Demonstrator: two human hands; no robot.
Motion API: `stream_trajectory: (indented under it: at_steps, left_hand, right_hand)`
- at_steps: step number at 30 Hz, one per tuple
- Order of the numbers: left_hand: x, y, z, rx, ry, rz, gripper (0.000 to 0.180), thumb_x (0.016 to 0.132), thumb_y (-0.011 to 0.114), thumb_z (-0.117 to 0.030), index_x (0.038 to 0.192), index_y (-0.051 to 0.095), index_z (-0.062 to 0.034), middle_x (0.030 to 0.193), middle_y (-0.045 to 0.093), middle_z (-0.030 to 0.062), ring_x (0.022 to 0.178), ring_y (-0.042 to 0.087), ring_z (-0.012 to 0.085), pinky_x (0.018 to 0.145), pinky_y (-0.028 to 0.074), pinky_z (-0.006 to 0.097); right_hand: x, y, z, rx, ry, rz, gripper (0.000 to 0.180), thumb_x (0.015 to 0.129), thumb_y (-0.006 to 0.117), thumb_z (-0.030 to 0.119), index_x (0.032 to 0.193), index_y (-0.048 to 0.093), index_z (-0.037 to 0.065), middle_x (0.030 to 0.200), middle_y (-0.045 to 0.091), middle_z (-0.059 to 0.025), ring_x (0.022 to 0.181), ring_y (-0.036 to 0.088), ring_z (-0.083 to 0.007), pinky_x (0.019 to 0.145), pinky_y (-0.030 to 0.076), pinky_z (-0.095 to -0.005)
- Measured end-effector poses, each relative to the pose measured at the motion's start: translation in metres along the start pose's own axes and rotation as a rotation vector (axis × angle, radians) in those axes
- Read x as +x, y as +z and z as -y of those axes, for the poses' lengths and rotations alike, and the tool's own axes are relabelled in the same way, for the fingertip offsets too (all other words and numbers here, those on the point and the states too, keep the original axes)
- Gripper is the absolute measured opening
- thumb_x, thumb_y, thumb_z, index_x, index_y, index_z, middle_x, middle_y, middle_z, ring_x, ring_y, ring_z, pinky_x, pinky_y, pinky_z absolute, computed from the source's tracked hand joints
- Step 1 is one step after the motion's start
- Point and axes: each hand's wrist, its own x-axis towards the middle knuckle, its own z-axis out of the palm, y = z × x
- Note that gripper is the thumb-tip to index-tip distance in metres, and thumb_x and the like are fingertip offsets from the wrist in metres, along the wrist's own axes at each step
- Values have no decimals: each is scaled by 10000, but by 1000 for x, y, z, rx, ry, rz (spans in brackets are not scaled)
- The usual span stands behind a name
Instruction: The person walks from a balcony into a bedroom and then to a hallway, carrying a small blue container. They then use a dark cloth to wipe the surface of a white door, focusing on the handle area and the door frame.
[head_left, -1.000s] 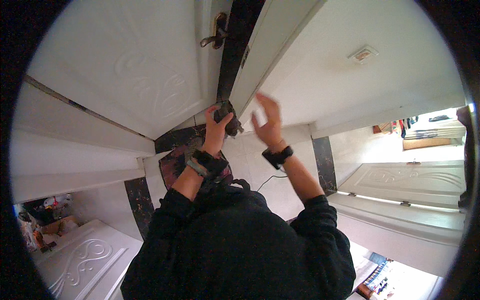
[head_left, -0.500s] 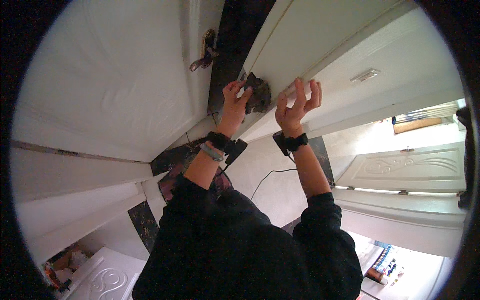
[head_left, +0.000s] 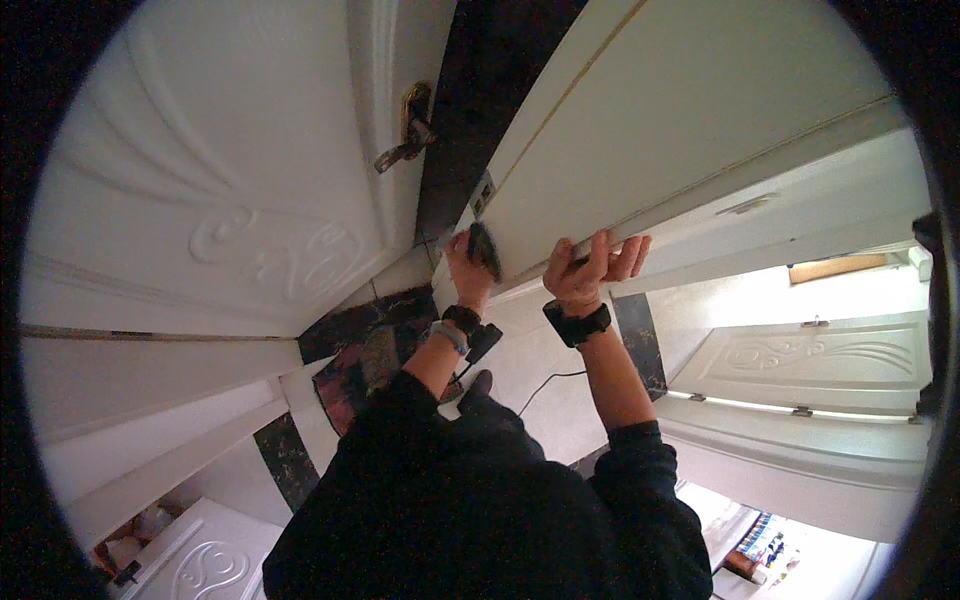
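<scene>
Dark cloth (head_left: 486,250) is gripped by the left hand (head_left: 466,277), mid-frame; the right hand (head_left: 577,278), fingers spread and bent, meets the pale doorframe (head_left: 610,140); a white door (head_left: 270,130) fills upper left.

Dim ctr, glare far R, dk fisheye rim.

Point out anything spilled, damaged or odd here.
Nothing looks spilled or damaged. The one slight oddity is a thin dark cable curving loosely beside the right forearm; slack like that, it might snag.
</scene>
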Motion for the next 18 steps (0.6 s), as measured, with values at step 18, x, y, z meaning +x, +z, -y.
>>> stream_trajectory:
  at_steps: [18]
  left_hand:
    - [26, -11, -75, -415, -162, 97, 409, 940, 435, -32, 1341, 361, -51, 1272, 463, 158, 1174, 463, 270, 960, 399, 351]
  right_hand:
    - [2, 3, 4, 44, 23, 14, 361, 797, 650, 272, 1117, 547, 140, 1252, 377, -165, 1204, 304, -416, 988, 243, -591]
